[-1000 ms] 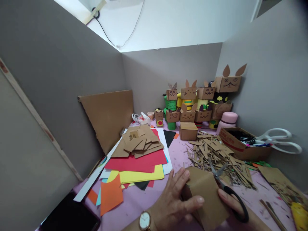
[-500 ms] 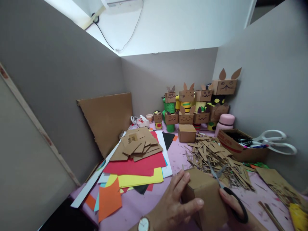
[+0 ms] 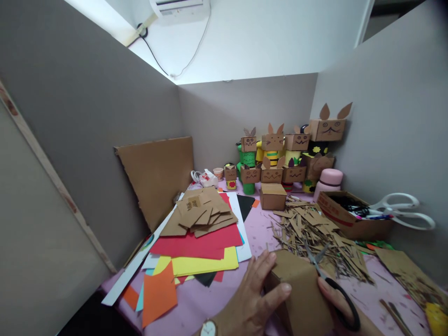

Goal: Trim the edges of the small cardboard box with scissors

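Note:
A brown cardboard box (image 3: 304, 298) is held between both hands at the bottom of the view. My left hand (image 3: 257, 291), with a watch at the wrist, presses its fingers against the box's left side and upper edge. My right hand (image 3: 338, 301) lies along the box's right side and also holds black-handled scissors (image 3: 341, 296). The scissor blades point up and away, slightly apart, beyond the box. Some of the right fingers are hidden behind the box.
Cardboard scraps (image 3: 315, 233) lie beyond the scissors. Colored paper (image 3: 199, 240) and cardboard pieces (image 3: 199, 210) are at left. Cardboard animal figures (image 3: 272, 175), a small box (image 3: 273, 197), a pink bottle (image 3: 329, 182) and a supply box (image 3: 350, 219) stand farther back.
The view has tilted up slightly. My left thumb has shifted a little left on the box; both hands still hold it, and the scissors stay in my right hand.

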`<move>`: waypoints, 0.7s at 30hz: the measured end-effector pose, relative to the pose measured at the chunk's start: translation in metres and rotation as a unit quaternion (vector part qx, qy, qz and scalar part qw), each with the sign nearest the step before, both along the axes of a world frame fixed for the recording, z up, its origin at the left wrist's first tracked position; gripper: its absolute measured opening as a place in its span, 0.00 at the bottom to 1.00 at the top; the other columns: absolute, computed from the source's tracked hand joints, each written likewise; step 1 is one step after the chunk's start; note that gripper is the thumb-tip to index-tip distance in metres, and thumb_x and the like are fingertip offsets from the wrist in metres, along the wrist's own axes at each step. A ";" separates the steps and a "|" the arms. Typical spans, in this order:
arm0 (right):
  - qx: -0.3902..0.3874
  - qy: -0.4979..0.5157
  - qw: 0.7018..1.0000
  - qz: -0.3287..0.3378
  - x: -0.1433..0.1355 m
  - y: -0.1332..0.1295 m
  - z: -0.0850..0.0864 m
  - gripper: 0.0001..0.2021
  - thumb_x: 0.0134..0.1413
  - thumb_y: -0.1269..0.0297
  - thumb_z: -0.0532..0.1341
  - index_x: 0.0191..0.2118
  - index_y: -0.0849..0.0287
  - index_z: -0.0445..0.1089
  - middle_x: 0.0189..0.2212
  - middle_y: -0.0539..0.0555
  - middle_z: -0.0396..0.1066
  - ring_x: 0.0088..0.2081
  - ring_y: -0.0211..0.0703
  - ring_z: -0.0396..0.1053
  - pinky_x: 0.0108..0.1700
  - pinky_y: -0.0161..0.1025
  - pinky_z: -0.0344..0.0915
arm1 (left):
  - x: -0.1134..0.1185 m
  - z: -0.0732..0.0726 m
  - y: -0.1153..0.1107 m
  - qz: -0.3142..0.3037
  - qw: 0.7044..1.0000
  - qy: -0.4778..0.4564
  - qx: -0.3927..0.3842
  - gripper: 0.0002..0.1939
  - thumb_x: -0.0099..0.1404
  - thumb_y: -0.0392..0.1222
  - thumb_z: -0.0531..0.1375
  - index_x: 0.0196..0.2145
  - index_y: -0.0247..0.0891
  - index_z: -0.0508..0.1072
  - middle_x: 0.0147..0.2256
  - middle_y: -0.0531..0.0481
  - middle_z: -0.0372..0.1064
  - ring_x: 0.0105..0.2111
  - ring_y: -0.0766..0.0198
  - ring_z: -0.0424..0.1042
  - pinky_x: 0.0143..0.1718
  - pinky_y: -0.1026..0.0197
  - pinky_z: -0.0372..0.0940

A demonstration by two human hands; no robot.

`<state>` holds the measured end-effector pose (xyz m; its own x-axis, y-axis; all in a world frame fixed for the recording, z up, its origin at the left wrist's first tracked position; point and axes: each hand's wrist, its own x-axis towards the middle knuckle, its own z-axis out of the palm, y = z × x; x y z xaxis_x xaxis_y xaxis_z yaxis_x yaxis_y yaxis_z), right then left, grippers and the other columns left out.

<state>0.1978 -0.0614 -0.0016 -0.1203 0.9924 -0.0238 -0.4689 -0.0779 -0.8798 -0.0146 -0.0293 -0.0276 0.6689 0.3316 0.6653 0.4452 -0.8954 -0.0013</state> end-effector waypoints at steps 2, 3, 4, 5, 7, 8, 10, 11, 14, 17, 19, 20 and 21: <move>0.000 0.008 1.000 -0.012 -0.001 -0.001 -0.002 0.26 0.46 0.50 0.66 0.51 0.54 0.70 0.44 0.59 0.77 0.49 0.61 0.71 0.51 0.52 0.65 | 0.001 -0.004 0.003 -0.015 1.000 -0.026 0.004 0.56 0.53 0.60 0.63 0.65 0.50 0.29 0.68 0.41 0.22 0.67 0.45 0.38 0.61 0.42 0.52; 0.004 0.006 1.000 -0.021 -0.002 -0.001 -0.002 0.24 0.47 0.51 0.66 0.50 0.54 0.70 0.45 0.58 0.77 0.50 0.60 0.71 0.51 0.51 0.66 | 0.002 -0.006 0.005 -0.025 0.999 -0.045 0.000 0.56 0.52 0.62 0.63 0.65 0.49 0.31 0.68 0.41 0.23 0.67 0.44 0.38 0.61 0.42 0.51; 0.009 -0.003 1.000 -0.029 -0.001 -0.001 -0.002 0.22 0.48 0.51 0.66 0.49 0.53 0.71 0.45 0.58 0.77 0.50 0.60 0.71 0.50 0.50 0.66 | 0.003 -0.008 0.007 -0.036 0.997 -0.068 -0.008 0.56 0.51 0.64 0.63 0.65 0.49 0.33 0.68 0.40 0.23 0.67 0.44 0.37 0.61 0.42 0.51; 0.020 -0.018 0.999 -0.042 0.000 -0.001 -0.003 0.21 0.48 0.50 0.66 0.48 0.53 0.71 0.45 0.57 0.77 0.49 0.59 0.71 0.50 0.49 0.67 | 0.004 -0.009 0.008 -0.047 0.995 -0.089 -0.022 0.56 0.50 0.65 0.63 0.65 0.49 0.35 0.68 0.40 0.24 0.67 0.43 0.37 0.61 0.43 0.51; 0.051 -0.061 0.995 -0.059 0.003 0.002 -0.003 0.22 0.48 0.48 0.65 0.47 0.53 0.71 0.46 0.57 0.76 0.49 0.60 0.71 0.47 0.47 0.69 | 0.006 -0.011 0.010 -0.067 0.990 -0.113 -0.058 0.57 0.48 0.66 0.63 0.66 0.49 0.37 0.69 0.41 0.23 0.67 0.42 0.38 0.62 0.43 0.50; 0.063 -0.086 0.993 -0.055 0.005 0.003 -0.003 0.22 0.48 0.47 0.65 0.47 0.53 0.71 0.46 0.58 0.76 0.49 0.60 0.72 0.46 0.47 0.70 | 0.006 -0.011 0.010 -0.076 0.987 -0.119 -0.073 0.57 0.47 0.66 0.64 0.66 0.49 0.37 0.69 0.42 0.23 0.67 0.41 0.38 0.62 0.42 0.49; 0.084 -0.121 0.988 -0.042 0.010 0.005 -0.002 0.23 0.50 0.46 0.63 0.48 0.53 0.69 0.46 0.58 0.76 0.49 0.60 0.72 0.45 0.47 0.70 | 0.006 -0.011 0.011 -0.096 0.984 -0.124 -0.089 0.58 0.47 0.65 0.64 0.66 0.50 0.38 0.69 0.43 0.24 0.66 0.39 0.37 0.62 0.40 0.47; 0.093 -0.134 0.986 -0.030 0.011 0.005 0.000 0.23 0.51 0.45 0.62 0.49 0.52 0.69 0.47 0.58 0.76 0.49 0.59 0.72 0.46 0.47 0.70 | 0.006 -0.010 0.010 -0.104 0.982 -0.119 -0.100 0.57 0.47 0.65 0.65 0.66 0.51 0.38 0.69 0.44 0.25 0.67 0.39 0.36 0.62 0.39 0.45; 0.118 -0.178 0.976 -0.035 0.011 0.002 0.006 0.27 0.48 0.43 0.63 0.51 0.51 0.68 0.49 0.57 0.75 0.53 0.61 0.69 0.50 0.48 0.69 | 0.003 -0.006 0.008 -0.129 0.977 -0.111 -0.125 0.55 0.49 0.61 0.66 0.66 0.54 0.38 0.69 0.48 0.28 0.67 0.39 0.33 0.63 0.38 0.43; 0.128 -0.240 0.958 -0.088 0.007 -0.003 0.011 0.28 0.47 0.43 0.63 0.51 0.52 0.68 0.49 0.58 0.75 0.55 0.64 0.66 0.49 0.49 0.69 | 0.000 0.001 0.002 -0.139 0.968 -0.121 -0.170 0.51 0.54 0.54 0.65 0.65 0.58 0.38 0.69 0.52 0.27 0.67 0.40 0.32 0.63 0.38 0.41; 0.131 -0.268 0.948 -0.114 0.006 -0.005 0.010 0.27 0.49 0.43 0.61 0.52 0.53 0.68 0.49 0.58 0.74 0.55 0.64 0.66 0.49 0.49 0.70 | -0.001 0.006 -0.004 -0.110 0.952 -0.162 -0.237 0.50 0.55 0.52 0.65 0.65 0.59 0.36 0.69 0.52 0.23 0.67 0.40 0.31 0.63 0.37 0.40; 0.137 -0.278 0.943 -0.122 0.007 -0.006 0.009 0.27 0.49 0.43 0.60 0.52 0.53 0.67 0.50 0.58 0.74 0.56 0.64 0.65 0.49 0.49 0.69 | -0.001 0.008 -0.007 -0.090 0.937 -0.189 -0.280 0.50 0.56 0.52 0.64 0.65 0.58 0.35 0.69 0.50 0.22 0.67 0.39 0.30 0.63 0.36 0.38; 0.147 -0.287 0.938 -0.128 0.009 -0.006 0.006 0.27 0.49 0.43 0.61 0.52 0.52 0.67 0.51 0.58 0.73 0.58 0.65 0.62 0.51 0.50 0.68 | 0.000 0.009 -0.010 -0.071 0.917 -0.216 -0.328 0.51 0.56 0.54 0.64 0.66 0.56 0.34 0.69 0.47 0.21 0.67 0.39 0.30 0.63 0.36 0.37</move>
<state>0.2067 -0.0670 0.0041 0.0726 0.9610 0.2669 0.1193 0.2573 -0.9589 -0.0145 -0.0394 -0.0182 0.4574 0.6845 0.5676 0.1560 -0.6902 0.7066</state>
